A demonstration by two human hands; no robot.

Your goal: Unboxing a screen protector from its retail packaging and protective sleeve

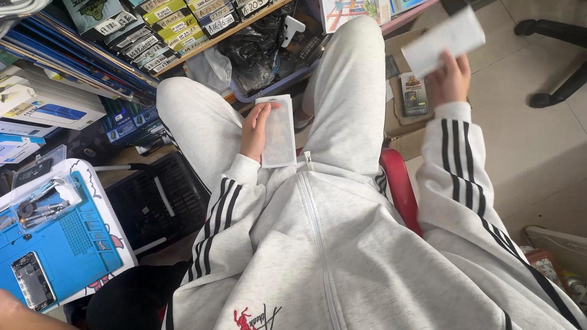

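Amid crowded shelves (pixel 153 36) and a blue mat (pixel 61 244), our left hand (pixel 254 131) clamps a clear sleeve (pixel 278 131) flat above the lap for viewing, while our right hand (pixel 449 79) pinches a white packet (pixel 443 40) raised aside, out of its way.

Even, bright indoor light falls from above me, so my pale grey jacket (pixel 342 244) reads clean with only soft folds of shade. Left of the jacket, the black crate (pixel 162 195) and the gap beneath the shelves sink into dim shadow. Up and right of the jacket, the white packet (pixel 443 38) in my right hand (pixel 449 76) is smeared by motion blur. Straight lines bow near the frame edges.
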